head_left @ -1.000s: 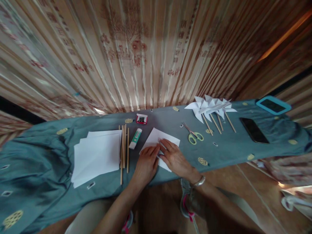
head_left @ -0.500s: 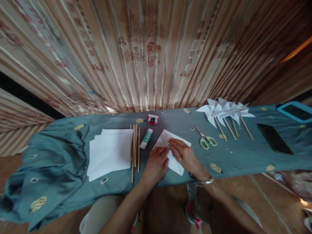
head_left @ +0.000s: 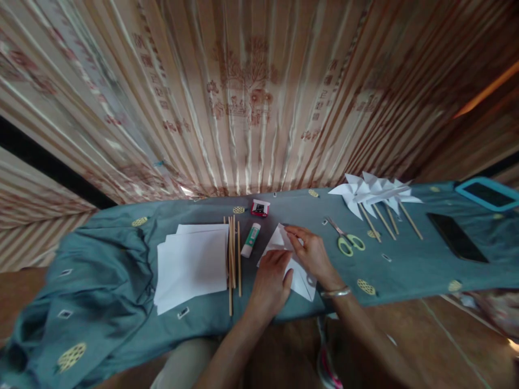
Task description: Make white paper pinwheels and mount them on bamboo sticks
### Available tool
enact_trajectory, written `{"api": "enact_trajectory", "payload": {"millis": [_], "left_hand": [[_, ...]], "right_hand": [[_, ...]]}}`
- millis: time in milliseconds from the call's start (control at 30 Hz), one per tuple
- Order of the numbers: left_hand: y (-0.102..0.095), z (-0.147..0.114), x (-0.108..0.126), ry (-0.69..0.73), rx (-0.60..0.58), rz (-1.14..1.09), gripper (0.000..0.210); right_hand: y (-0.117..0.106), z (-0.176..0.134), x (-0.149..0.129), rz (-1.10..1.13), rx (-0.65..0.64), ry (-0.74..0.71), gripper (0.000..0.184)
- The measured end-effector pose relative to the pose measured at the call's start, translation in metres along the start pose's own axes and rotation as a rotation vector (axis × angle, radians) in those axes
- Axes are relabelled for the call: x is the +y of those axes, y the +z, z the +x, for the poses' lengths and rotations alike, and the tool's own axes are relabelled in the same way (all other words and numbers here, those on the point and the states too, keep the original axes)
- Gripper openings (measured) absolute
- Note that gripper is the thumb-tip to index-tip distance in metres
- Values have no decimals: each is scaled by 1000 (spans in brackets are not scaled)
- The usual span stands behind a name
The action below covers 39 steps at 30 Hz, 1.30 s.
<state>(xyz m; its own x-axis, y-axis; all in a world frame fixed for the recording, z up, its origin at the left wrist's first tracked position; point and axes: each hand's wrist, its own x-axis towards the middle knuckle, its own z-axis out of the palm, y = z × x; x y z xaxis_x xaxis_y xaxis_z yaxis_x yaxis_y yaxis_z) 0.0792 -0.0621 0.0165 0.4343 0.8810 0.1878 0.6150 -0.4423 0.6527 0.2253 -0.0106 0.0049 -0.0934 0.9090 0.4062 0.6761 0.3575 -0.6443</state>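
A white sheet of paper [head_left: 300, 282] lies at an angle on the cloth-covered table, with crease lines toward its near corner. My left hand [head_left: 272, 274] rests on its left side, fingers bent and pressed together against it, thumb apart. At the upper right, my right hand [head_left: 313, 253] has its fingertips on the paper's folded-over edge, near the far corner. Part of the sheet is hidden beneath both hands. Just left of the paper is a green-and-white glue stick [head_left: 251, 240]. To the right, scissors [head_left: 344, 238] with light green handles lie with their blades pointing away.
Several wooden sticks [head_left: 239, 265] lie beside a stack of white paper [head_left: 192, 267] on the left. A small red-and-white box [head_left: 260, 208] sits behind the glue stick. Paper pinwheels [head_left: 371, 193] on sticks, a dark phone [head_left: 456, 236] and a blue-framed device [head_left: 488, 193] occupy the right.
My right hand has shifted toward the paper's far edge, and that edge is now folded over. My left hand stays on the sheet. The whole view has shifted slightly.
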Motion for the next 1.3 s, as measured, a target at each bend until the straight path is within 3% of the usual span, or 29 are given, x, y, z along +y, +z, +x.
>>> {"api": "enact_trajectory", "payload": {"millis": [133, 267, 333, 400, 633, 733, 833, 967, 1067, 1200, 1300], "left_hand": [[-6, 3, -17, 39, 127, 12, 34], [-24, 8, -49, -48, 399, 91, 40], [-30, 9, -62, -85, 415, 136, 45], [-30, 8, -71, -109, 357, 171, 46], [-24, 10, -81, -164, 315, 207, 41], [-30, 14, -77, -243, 323, 119, 41], [-37, 16, -64, -337, 337, -166, 41], [-30, 16, -34, -433, 175, -771, 47], [-14, 15, -14, -486, 80, -1039, 45], [-1, 13, -1, -563, 96, -1115, 41], [-2, 11, 2, -626, 30, -1048, 41]], "right_hand": [[6, 5, -7, 13, -16, 7, 28], [8, 6, -11, 13, -36, 16, 28], [5, 6, -11, 12, -35, 28, 28], [-1, 6, -9, 10, -34, 40, 28], [-31, 1, 7, 18, -21, 115, 28], [-39, -4, 14, 41, -11, 142, 27], [-43, -9, 18, 143, -8, 215, 25], [-41, -14, 13, 580, -128, 335, 44], [-37, -18, 4, 922, -274, 426, 54], [-37, -19, -1, 1101, -272, 568, 41], [-41, -18, 1, 1122, -214, 603, 38]]}}
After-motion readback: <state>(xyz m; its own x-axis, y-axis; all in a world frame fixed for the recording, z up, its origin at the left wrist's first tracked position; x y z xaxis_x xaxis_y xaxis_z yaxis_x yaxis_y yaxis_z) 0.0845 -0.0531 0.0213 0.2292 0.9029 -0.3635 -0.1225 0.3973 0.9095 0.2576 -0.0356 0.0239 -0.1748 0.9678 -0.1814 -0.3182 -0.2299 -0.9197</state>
